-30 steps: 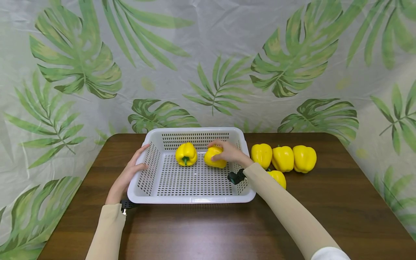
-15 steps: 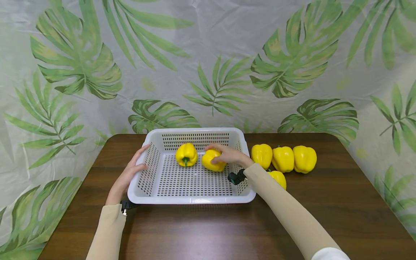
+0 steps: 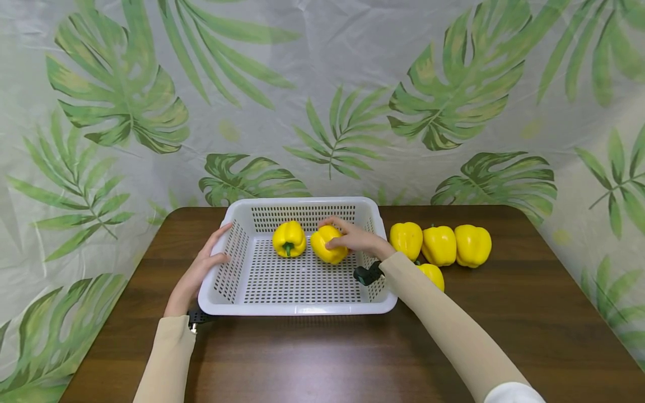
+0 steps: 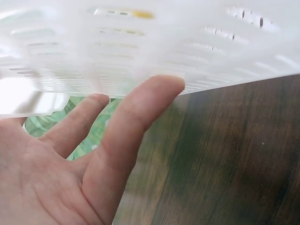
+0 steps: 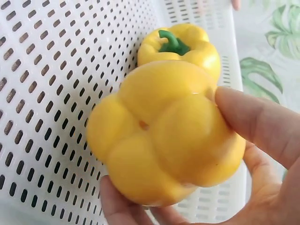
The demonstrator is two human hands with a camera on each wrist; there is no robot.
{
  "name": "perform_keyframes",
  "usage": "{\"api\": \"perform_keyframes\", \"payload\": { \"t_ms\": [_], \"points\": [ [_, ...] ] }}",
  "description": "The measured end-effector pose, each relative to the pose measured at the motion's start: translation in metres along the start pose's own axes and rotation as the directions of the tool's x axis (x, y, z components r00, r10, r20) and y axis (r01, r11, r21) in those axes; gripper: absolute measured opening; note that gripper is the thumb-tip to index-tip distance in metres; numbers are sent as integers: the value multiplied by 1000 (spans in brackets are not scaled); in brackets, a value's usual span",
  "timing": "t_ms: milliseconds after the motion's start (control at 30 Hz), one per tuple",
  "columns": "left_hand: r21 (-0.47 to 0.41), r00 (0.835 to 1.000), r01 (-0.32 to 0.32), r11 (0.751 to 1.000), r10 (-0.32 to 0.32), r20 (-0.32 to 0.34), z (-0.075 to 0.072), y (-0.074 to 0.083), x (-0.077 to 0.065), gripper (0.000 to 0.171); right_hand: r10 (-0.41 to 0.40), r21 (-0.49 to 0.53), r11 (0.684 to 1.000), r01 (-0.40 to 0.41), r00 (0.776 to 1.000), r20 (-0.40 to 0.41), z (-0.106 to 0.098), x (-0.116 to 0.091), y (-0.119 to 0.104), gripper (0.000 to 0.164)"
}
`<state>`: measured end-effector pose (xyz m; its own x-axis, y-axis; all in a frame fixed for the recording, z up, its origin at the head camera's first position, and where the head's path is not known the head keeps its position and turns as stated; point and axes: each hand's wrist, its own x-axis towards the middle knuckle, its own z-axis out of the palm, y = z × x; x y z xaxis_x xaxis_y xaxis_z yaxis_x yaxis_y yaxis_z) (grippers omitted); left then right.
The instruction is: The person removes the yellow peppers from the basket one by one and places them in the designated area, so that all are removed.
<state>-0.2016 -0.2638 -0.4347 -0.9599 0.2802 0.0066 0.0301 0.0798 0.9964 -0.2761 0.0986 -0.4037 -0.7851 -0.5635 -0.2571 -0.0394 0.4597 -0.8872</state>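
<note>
In the head view my right hand (image 3: pixel 353 238) grips a yellow bell pepper (image 3: pixel 328 246) inside the white slotted basket (image 3: pixel 297 309). Thumb and fingers hold opposite sides of this pepper (image 5: pixel 159 136), its lobed bottom end facing the right wrist camera. Just left of it stands another yellow bell pepper (image 3: pixel 289 239), with a green stem turned toward the front; the two look close together. My left hand (image 3: pixel 196 274) rests at the basket's left side, thumb and fingers spread and fairly straight against it. The left wrist view shows its thumb (image 4: pixel 140 110) against the slotted wall.
Right of the basket, several yellow bell peppers (image 3: pixel 439 246) are grouped on the dark wooden table (image 3: pixel 312 358); my right forearm partly covers the nearest one (image 3: pixel 432 276). Behind the table hangs a leaf-patterned cloth (image 3: pixel 342 67).
My right hand has turned the bell pepper it holds and shifted it slightly left, toward the other pepper in the basket. The left hand and the basket have stayed in place.
</note>
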Motion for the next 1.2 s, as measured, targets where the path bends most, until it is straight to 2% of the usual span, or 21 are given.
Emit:
{"api": "perform_keyframes", "payload": {
  "t_ms": [333,533,967,1200],
  "points": [
    [7,1000,14,1000,-14,-2,2,1,1,73,-7,115,993,11,999,-39,0,-8,-4,54],
    [6,1000,5,1000,-5,4,2,1,1,73,-45,128,990,52,997,-57,-4,-18,-8,54],
    [-8,1000,18,1000,-18,-4,1,1,-2,73,-81,161,983,88,995,-53,-11,-46,-19,56],
    [-17,1000,14,1000,-14,-1,2,1,-1,74,-108,115,986,119,989,-101,-17,-63,-21,55]
  ]
}}
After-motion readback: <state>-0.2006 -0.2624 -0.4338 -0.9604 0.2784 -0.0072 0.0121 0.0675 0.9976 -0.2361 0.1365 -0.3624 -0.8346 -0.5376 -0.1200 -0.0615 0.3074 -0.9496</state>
